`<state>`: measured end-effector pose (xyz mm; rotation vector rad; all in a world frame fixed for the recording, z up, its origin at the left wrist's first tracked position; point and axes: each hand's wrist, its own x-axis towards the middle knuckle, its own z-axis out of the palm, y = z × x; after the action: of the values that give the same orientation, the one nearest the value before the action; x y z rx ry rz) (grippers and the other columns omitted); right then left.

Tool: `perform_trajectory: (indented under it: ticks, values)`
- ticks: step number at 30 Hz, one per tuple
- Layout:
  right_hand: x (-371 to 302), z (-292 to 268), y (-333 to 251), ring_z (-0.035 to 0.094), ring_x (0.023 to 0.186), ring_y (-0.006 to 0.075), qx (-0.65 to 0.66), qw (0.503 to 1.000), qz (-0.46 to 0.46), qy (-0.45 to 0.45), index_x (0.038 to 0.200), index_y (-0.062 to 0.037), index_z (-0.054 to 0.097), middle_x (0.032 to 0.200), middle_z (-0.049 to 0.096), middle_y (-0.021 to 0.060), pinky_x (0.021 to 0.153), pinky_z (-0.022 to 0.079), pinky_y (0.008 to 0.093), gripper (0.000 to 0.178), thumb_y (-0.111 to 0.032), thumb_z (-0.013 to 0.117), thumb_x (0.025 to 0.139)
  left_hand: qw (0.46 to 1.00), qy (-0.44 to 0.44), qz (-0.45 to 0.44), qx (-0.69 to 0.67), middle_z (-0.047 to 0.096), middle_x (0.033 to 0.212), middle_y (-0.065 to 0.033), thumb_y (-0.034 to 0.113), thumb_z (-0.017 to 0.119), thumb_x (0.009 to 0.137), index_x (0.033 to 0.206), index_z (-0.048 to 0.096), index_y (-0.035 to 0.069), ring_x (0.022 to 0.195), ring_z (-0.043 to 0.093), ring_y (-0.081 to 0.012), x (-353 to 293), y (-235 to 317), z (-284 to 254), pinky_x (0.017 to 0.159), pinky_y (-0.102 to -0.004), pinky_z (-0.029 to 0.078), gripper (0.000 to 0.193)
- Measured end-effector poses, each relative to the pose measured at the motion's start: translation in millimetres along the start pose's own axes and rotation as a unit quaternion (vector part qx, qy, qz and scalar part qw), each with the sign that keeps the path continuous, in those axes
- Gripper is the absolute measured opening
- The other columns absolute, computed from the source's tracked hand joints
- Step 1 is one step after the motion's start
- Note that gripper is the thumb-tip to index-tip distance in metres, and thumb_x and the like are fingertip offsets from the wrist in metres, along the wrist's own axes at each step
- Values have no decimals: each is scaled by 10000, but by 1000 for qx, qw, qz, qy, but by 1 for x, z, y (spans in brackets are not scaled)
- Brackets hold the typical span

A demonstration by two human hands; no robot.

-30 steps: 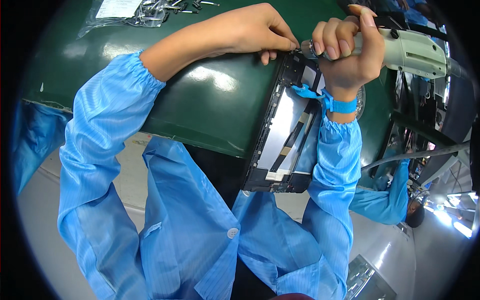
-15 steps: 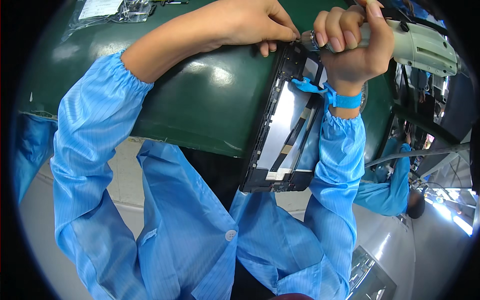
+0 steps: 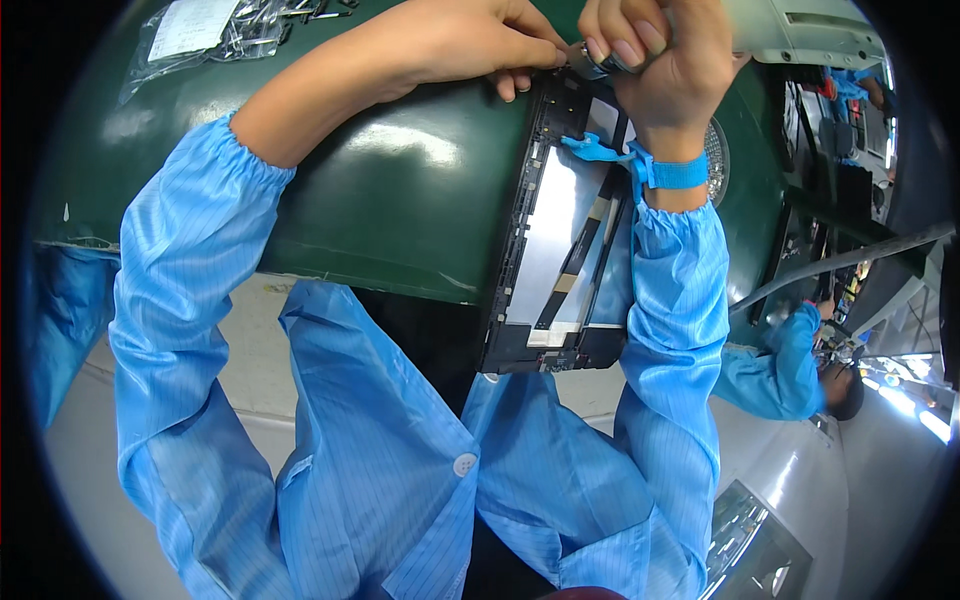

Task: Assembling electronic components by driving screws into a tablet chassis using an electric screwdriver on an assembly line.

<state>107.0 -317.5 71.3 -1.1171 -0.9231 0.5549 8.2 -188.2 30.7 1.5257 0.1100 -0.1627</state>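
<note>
My right hand point(image 3: 665, 60) is wrapped round a pale electric screwdriver point(image 3: 820, 30). The tool's metal nose points left, at the far end of an opened tablet-like device point(image 3: 560, 240). This device has a black frame, a silver inner plate and a dark ribbon cable down its middle. At that same far end, the fingers of my left hand point(image 3: 470, 45) are pinched together beside the screwdriver's nose. Whatever they hold is too small to make out. Around my right wrist runs a blue wrist strap point(image 3: 680, 175), its loose tail lying over the device.
The device lies on a green tabletop point(image 3: 390, 220), its near end overhanging the front edge. A clear plastic bag point(image 3: 205, 40) of small dark parts sits at the far left. Behind my right wrist is a round clear item point(image 3: 716, 160). Another person point(image 3: 790, 370) in blue works at right.
The screwdriver's body has swung upward and farther away at the right of the view. Both hands and the device appear slightly farther left and up, with the left fingers still pinched.
</note>
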Motion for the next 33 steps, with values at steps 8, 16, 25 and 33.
perform_trajectory:
  ticks: [8, 16, 25, 33]
  values:
    - [-6, 6, -4, 329, 344, 90, -1, 998, 6, 55, 945, -51, 554, 480, 330, -38, 379, 364, 256, 155, -189, 540, 1014, 1000, 9, 6, -14, 650, 722, -47, 123, 614, 941, 900, 697, -81, 626, 584, -96, 3, -3, 3, 594, -238, 483, 224]
    - [-1, 17, -13, 337, 360, 89, 1, 997, 3, 77, 957, -41, 550, 500, 353, -31, 380, 357, 260, 128, -160, 581, 991, 955, 152, 119, 223, 635, 867, -90, 201, 632, 943, 1058, 664, -38, 702, 600, -145, -21, -7, 13, 608, -279, 489, 267]
    - [-7, 20, -22, 422, 388, 91, -7, 990, 14, 137, 1007, -32, 601, 539, 463, -9, 395, 389, 266, 123, -138, 638, 957, 812, 68, 187, 548, 391, 1458, -279, 620, 693, 765, 1385, 495, 18, 1398, 326, -473, -140, -32, 153, 1053, -723, 248, 887]
    - [-32, -68, -69, 361, 479, 90, -43, 980, -83, 173, 1129, 81, 595, 594, 343, -26, 486, 342, 280, 290, -156, 552, 968, 758, 190, 232, 580, 467, 1328, -335, 488, 762, 773, 1320, 504, -46, 1289, 420, -536, -80, -17, 91, 1004, -514, 464, 807]
